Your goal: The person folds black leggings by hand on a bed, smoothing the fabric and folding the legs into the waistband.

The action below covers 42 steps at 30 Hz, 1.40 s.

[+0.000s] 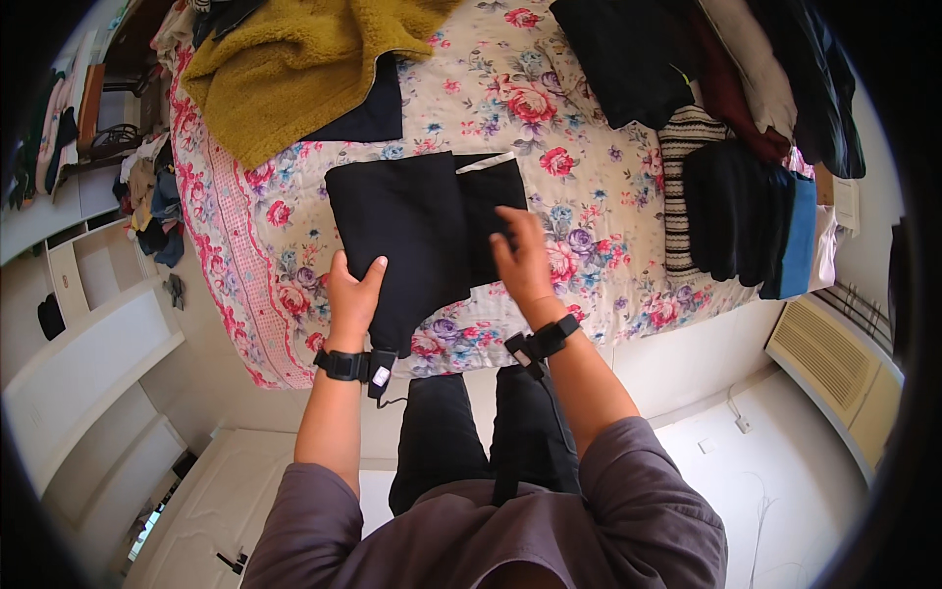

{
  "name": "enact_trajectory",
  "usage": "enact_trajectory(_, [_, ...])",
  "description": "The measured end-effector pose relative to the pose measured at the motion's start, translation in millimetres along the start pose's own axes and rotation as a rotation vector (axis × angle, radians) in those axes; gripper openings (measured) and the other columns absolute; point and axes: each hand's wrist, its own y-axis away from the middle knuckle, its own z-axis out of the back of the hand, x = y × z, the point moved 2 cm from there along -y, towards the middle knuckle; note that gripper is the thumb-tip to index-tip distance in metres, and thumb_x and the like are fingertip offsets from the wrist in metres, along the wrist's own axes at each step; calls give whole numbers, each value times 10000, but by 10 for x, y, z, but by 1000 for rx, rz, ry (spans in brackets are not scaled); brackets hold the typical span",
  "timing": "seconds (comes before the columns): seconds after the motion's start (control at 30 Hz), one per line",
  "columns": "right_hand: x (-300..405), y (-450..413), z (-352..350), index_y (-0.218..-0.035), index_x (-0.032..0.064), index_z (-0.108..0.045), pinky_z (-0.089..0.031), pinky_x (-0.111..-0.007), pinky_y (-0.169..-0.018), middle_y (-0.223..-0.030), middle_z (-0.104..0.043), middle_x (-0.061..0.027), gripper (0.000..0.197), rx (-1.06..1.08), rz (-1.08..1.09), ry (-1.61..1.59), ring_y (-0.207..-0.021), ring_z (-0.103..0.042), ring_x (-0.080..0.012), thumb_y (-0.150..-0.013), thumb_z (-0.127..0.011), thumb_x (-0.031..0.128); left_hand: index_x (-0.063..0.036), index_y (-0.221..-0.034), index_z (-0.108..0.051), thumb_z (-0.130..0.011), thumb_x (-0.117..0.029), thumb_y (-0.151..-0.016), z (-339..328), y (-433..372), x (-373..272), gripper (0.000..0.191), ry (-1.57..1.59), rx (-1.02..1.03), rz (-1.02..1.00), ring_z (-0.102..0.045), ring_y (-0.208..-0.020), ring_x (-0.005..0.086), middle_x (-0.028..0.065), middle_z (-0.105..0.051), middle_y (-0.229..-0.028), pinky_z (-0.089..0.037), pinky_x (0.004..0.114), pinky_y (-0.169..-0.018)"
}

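Note:
A black garment, perhaps folded trousers (405, 228), lies on a floral bedspread (589, 294) in front of me. A white strip shows along the top edge of its right part. My left hand (355, 294) grips the garment's lower left edge, with the thumb on top and the fingers hidden under the cloth. Over the garment's right part is my right hand (522, 258), its fingers apart and slightly curled; whether the fingertips touch the cloth is unclear. Each wrist wears a black strap with a small device.
A mustard fleece (294, 73) covers part of a dark cloth at the upper left. Folded dark clothes (728, 213), a striped knit (677, 199) and a blue folded item (791, 235) stand at the right. Behind them lie more dark garments. A cream appliance (828, 361) stands beyond the bed's right edge.

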Motion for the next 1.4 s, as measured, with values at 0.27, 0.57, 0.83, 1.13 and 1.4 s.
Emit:
enact_trajectory(0.27, [137, -36, -604, -1473, 44, -407, -281, -318, -1148, -1496, -422, -150, 607, 562, -549, -691, -1379, -394, -254, -1017, -426, 443, 11, -1098, -549, -689, -104, -875, -596, 326, -584, 287, 126, 156, -96, -646, -884, 207, 123, -662, -972, -507, 327, -806])
enact_trajectory(0.57, [-306, -402, -237, -1377, 70, -534, -399, -377, -1047, -1312, -585, -100, 566, 360, -742, -1028, -1218, -514, -200, -973, -509, 466, -8, -934, -487, -728, -180, -828, -1159, 270, -868, 315, -75, 228, -160, -628, -699, 352, 159, -623, -766, -483, 425, -626])
enact_trajectory(0.83, [-266, -887, -180, -1260, 16, -607, -503, -311, -907, -1158, -668, -97, 471, 413, -947, -1116, -982, -646, -201, -991, -513, 392, -15, -891, -495, -762, -160, -799, -1339, 386, -871, 318, -134, 312, -150, -506, -604, 214, 99, -528, -683, -438, 352, -583])
enact_trajectory(1.13, [-617, -509, 468, -1429, 74, -468, -419, -364, -1016, -1349, -573, -96, 579, 360, -753, -909, -1212, -540, -220, -1000, -435, 462, -36, -831, -482, -777, -192, -781, -1700, 199, -885, 338, -136, 281, -61, -542, -577, 243, 94, -525, -646, -448, 369, -566])
enact_trajectory(1.4, [-479, -895, 307, -1434, 29, -440, -426, -329, -1013, -1348, -564, -102, 560, 438, -569, -959, -1163, -557, -189, -979, -577, 326, -29, -966, -517, -764, -158, -804, -1903, 225, -829, 322, -95, 465, -79, -599, -612, 236, 90, -585, -670, -481, 354, -597])
